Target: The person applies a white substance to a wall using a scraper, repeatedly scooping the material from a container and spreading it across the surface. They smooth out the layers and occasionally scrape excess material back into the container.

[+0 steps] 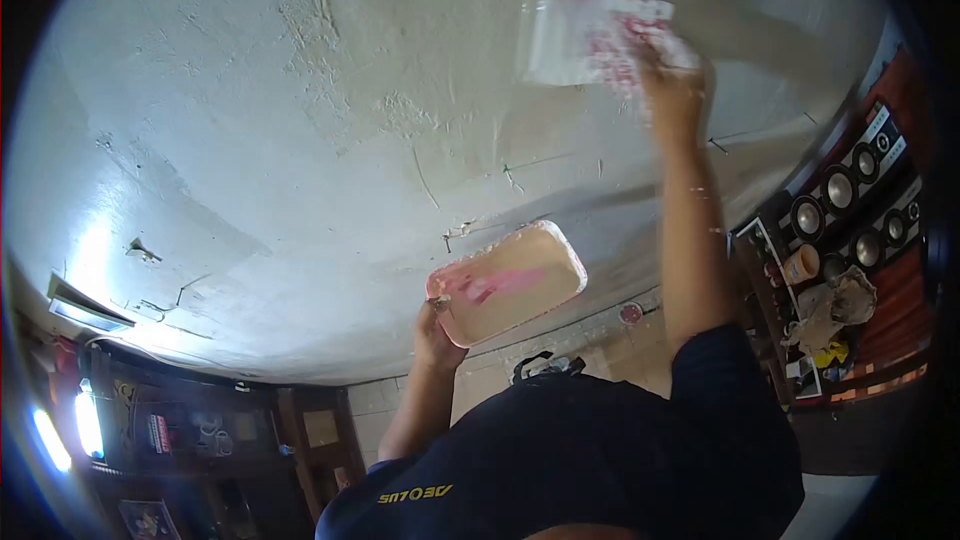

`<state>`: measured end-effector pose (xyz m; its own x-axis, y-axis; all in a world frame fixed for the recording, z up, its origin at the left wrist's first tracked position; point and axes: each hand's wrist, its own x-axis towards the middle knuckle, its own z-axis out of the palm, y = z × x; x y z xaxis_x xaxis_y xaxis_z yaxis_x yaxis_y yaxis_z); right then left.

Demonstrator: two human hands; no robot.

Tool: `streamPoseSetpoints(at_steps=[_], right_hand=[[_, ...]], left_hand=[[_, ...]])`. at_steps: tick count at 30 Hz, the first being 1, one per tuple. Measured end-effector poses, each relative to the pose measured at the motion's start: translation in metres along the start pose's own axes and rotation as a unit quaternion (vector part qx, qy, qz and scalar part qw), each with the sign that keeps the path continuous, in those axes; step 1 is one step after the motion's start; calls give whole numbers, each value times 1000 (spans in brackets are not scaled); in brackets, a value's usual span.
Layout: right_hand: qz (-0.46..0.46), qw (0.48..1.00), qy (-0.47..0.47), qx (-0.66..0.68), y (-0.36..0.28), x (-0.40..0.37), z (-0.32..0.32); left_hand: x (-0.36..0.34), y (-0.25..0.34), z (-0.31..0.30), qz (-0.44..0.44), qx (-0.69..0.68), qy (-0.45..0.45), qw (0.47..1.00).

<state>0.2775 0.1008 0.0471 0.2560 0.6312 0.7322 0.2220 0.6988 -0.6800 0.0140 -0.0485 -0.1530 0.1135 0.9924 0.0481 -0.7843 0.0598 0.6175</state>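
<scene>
My left hand grips the near left corner of a shallow rectangular tray. Pink streaks mark the tray's tan inside, and its far right rim is crusted white. Raised high against the wall, my right hand is closed on a flat, roughly rectangular spreader smeared white and red. Motion blurs this hand and the spreader, so its handle and exact contact with the wall cannot be made out. Rough patches and scratches show on the pale wall.
Nails and bits of wire stick out of the wall. Speakers stand on shelving at the right, near a tan cup and crumpled bags. Dark cabinets are at the lower left. A small round container lies below.
</scene>
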Motion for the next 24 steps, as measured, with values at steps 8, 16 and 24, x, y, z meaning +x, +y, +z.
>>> streamPoseSetpoints(at_steps=[8, 16, 24], right_hand=[[13, 976, 161, 148, 31, 10, -143], [-145, 979, -130, 55, -63, -66, 152], [-83, 985, 65, -139, -21, 20, -21]], left_hand=[[6, 1, -9, -14, -37, -28, 999], [10, -1, -12, -33, -35, -17, 999], [6, -4, -14, -11, -41, -28, 999]])
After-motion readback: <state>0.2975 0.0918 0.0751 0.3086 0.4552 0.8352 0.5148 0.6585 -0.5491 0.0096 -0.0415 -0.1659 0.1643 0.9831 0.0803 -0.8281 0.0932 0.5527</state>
